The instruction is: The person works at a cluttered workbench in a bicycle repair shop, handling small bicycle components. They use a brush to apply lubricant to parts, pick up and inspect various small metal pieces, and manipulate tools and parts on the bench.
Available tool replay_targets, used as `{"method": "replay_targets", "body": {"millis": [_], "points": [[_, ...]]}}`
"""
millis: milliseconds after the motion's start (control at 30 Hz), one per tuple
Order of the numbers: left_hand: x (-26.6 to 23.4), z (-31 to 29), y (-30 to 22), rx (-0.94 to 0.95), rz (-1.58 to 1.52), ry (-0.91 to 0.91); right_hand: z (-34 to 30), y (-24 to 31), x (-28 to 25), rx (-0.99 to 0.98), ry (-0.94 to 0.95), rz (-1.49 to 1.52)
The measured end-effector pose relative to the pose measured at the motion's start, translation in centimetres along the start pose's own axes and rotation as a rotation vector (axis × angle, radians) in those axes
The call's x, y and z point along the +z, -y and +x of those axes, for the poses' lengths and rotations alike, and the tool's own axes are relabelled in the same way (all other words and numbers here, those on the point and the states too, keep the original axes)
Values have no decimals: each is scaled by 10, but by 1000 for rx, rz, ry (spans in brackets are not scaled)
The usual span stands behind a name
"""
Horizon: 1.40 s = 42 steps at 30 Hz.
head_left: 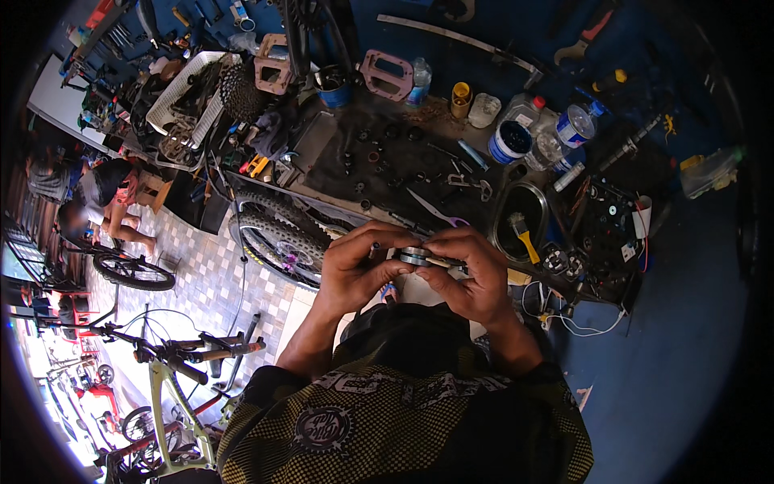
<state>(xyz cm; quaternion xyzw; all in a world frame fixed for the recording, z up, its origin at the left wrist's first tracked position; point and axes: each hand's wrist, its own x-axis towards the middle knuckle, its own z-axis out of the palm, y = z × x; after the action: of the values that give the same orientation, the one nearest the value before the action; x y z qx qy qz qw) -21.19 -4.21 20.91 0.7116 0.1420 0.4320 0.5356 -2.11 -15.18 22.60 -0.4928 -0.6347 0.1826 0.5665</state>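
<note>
In front of my chest, both hands pinch a small round metal part (416, 256) with stacked rings, like a bearing. My left hand (361, 262) grips its left side between thumb and fingers; a short dark rod tip shows by that forefinger. My right hand (468, 270) holds the other side, fingers closed. A slim pale and dark piece (442, 262) lies between the right thumb and fingers, pointing at the rings; its kind is unclear. Just beyond the hands, on the workbench, are scissors (435, 208) with a purple handle.
The dark bench mat (387, 153) carries several small rings and parts. A metal basin (520, 202) with a yellow-handled brush (526, 238) stands right. Behind are pedals (387, 75), a blue-white tub (509, 141) and bottles. Bicycle wheels (278, 242) and a green frame (165, 411) stand left; another person (113, 194) sits farther off.
</note>
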Motion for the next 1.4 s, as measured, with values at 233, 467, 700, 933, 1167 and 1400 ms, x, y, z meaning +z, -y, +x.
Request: {"method": "replay_targets", "body": {"millis": [233,467,700,933,1167,1400], "points": [[0,1,-9,49,66,2,1,1,-3,-32,13,-12],[10,-1,-14,45,117,-10,1,3,-3,-55,-11,-68],[21,0,-18,46,172,-54,1,4,-3,-67,-50,-116],[18,3,-1,112,167,-45,1,-2,-4,-56,-72,-84],[16,10,0,-108,-166,-31,3,-12,-6,-246,-131,-226],[19,-5,30,-274,-576,53,-4,-21,-6,-419,-137,-425]]}}
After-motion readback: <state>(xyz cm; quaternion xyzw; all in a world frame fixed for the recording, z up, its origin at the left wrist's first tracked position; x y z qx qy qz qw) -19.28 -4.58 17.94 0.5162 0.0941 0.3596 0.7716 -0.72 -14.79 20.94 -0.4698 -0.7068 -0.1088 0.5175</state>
